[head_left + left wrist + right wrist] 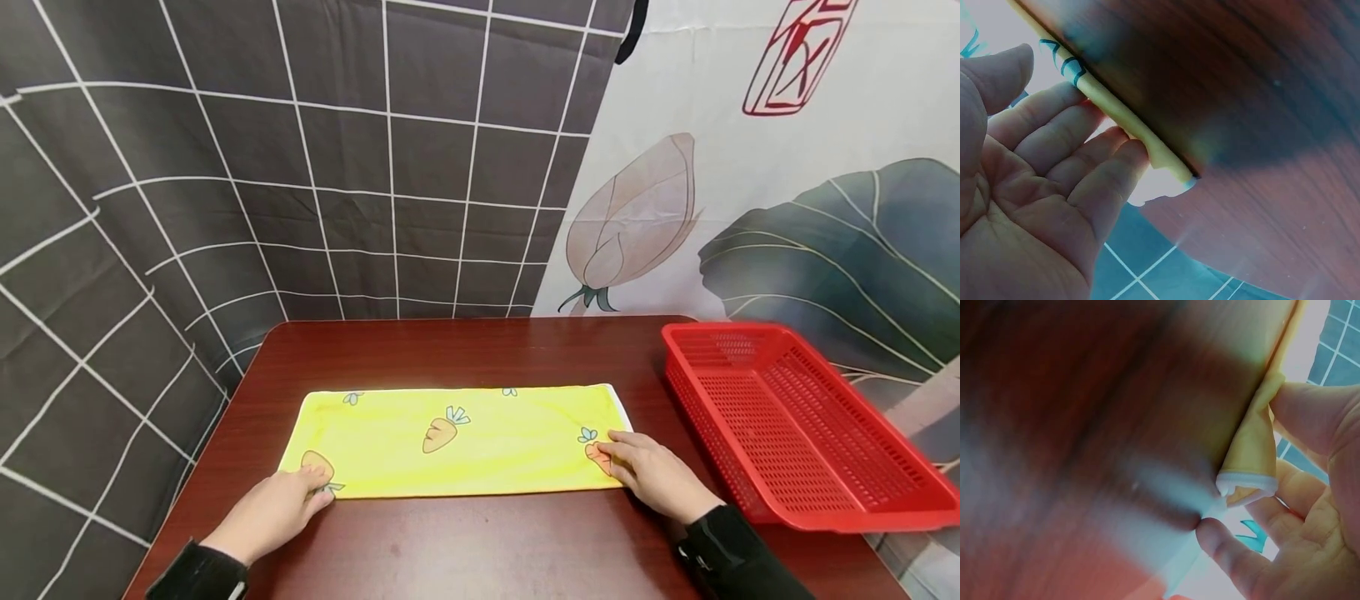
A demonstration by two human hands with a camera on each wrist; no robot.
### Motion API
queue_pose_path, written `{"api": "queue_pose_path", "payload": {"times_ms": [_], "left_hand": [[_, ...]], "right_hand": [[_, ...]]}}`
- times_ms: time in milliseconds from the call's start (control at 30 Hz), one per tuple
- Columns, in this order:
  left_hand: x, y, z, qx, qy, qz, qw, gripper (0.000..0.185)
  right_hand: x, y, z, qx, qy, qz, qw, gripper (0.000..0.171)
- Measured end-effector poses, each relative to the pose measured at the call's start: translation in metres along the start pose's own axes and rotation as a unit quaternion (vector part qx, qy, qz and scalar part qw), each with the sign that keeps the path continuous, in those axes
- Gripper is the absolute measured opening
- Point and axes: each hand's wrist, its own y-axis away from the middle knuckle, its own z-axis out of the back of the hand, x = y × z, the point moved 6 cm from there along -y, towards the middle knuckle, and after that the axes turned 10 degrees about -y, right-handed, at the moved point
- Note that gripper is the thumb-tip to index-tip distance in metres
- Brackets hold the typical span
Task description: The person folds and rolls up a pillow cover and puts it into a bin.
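Observation:
A yellow towel (495,442) printed with carrots lies folded in a long strip on the table, its white hem showing at the right end. My left hand (288,502) touches the near left corner; its fingertips (1135,150) lie along the folded edge, and the thumb stands apart from them. At the near right corner, my right hand (660,475) pinches the towel. The right wrist view shows the thumb (1310,412) against the creased edge and the other fingers partly hidden behind it. The towel's end (1250,456) forms a loose fold there.
A red plastic basket (817,425) with perforated walls stands at the right edge of the brown table (465,354), just beyond my right hand. Behind the table hang a grey gridded cloth (337,150) and a white printed curtain (675,100).

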Motion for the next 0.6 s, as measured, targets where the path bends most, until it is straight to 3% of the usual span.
{"api": "queue_pose_path", "payload": {"times_ms": [333,600], "left_hand": [[0.001,-0.006,0.004,-0.024,0.008,-0.013,0.9996,0.041],[0.003,-0.022,0.013,-0.048,0.008,-0.027,0.9985,0.043]], "right_hand": [[0.005,0.0,0.0,-0.01,0.001,0.003,1.0,0.035],[0.011,0.003,-0.004,-0.001,0.005,-0.009,1.0,0.037]]}}
